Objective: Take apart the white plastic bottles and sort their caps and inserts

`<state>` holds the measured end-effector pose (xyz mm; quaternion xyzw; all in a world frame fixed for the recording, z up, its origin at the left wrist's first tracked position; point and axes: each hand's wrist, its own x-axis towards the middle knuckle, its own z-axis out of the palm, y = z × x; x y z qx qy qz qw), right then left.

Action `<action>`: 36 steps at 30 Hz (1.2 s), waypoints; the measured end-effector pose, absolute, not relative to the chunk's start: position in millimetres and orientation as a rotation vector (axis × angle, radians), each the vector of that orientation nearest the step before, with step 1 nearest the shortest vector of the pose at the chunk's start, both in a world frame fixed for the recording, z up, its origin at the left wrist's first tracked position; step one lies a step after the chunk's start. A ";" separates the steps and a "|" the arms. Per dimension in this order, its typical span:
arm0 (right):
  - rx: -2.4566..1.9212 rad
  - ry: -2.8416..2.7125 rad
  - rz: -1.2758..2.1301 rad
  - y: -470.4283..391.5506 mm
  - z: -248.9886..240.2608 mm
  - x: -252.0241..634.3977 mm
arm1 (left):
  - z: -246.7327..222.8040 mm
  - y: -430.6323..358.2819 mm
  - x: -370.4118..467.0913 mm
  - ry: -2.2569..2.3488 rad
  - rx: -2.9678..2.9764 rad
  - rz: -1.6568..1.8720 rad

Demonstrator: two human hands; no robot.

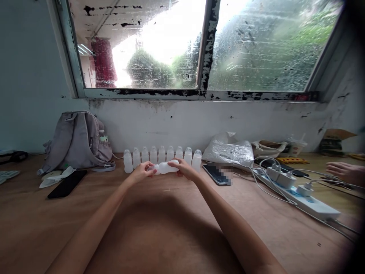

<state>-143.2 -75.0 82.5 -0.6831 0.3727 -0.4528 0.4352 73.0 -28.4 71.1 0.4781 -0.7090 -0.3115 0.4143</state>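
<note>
Between my two hands a white translucent baby bottle (164, 168) lies sideways, just above the table. My left hand (143, 171) is closed around its clear capped end. My right hand (182, 168) grips the body near the other end, with the thumb on top. Right behind the hands stands a row of several similar baby bottles (128, 161), upright with clear caps on. The held bottle and my fingers hide the lower parts of the middle ones.
Leftward are a grey backpack (75, 140), a black phone (67, 184) and tissue (58, 177). To the right lie another phone (216, 174), a silvery plastic bag (229, 150) and a power strip (310, 205) with loose cables. Another person's hand (343, 172) rests at the far right.
</note>
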 end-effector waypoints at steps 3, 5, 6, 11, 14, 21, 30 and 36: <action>-1.696 0.840 -0.944 -77.6 79.0 -142.6 | 66.7 -29.1 70.7 -1.800 1.207 -0.772; -1.683 0.840 -0.942 -80.1 76.3 -142.9 | 63.7 -28.1 68.4 -1.806 1.232 -0.724; -1.681 0.851 -0.944 -81.3 75.0 -143.3 | 61.9 -27.6 67.1 -1.800 1.246 -0.700; -1.670 0.888 -0.883 -85.7 70.6 -145.7 | 45.5 -29.5 60.3 -1.713 1.247 -0.709; -1.666 0.868 -0.859 -90.1 62.7 -145.4 | 30.6 -33.5 56.2 -1.605 1.244 -0.843; -1.681 0.921 -1.081 -93.8 18.2 -135.8 | 5.2 -35.6 51.2 -1.551 1.315 -0.902; -1.573 0.912 -1.168 -94.1 2.8 -136.6 | 5.6 -24.8 49.4 -1.837 1.353 -0.361; -1.431 0.965 -1.273 -100.7 -2.5 -137.1 | 2.2 -16.5 32.5 -1.957 1.453 -0.024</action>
